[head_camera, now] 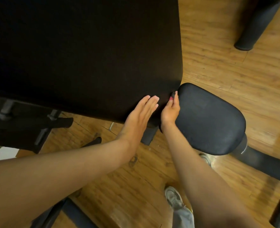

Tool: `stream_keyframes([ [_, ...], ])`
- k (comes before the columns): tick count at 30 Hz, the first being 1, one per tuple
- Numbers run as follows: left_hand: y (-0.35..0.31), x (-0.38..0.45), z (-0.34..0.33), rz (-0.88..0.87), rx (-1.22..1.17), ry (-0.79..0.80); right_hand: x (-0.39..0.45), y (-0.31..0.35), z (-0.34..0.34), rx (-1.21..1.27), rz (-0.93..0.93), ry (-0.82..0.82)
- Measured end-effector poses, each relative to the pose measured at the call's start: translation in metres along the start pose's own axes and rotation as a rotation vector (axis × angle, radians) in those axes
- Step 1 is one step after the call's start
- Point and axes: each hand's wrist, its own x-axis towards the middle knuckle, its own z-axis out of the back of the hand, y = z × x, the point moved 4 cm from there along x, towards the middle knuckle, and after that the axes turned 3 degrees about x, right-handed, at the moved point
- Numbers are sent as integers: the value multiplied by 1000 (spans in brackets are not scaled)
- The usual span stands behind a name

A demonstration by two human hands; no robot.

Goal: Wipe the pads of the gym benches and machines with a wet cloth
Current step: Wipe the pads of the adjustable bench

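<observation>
Bracing my flat, empty left hand point(141, 111) on the big bench pad point(86, 55), my right hand point(170, 109) pinches a small, limp cloth point(173, 95) against its corner; bunching suits it.

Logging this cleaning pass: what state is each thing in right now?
Large black pad: left hand resting on it.
Small seat pad: gripped at its near edge.
Left hand: flat, fingers straight.
Right hand: curled on seat pad edge; cloth not discernible.
</observation>
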Motion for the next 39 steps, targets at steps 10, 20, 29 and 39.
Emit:
stream_keyframes([
  [10, 82, -74, -9, 277, -87, -120, -64, 109, -25, -4, 251, 47],
  [20, 232, -177, -13, 568, -259, -386, -223, 230, -48, 165, 535, 281],
  [29, 237, -175, -14, 541, -281, -605, -172, 169, -41, 131, 313, 108],
  [39, 236, -174, -15, 548, -299, -696, -221, 216, -55, 91, 784, 306],
])
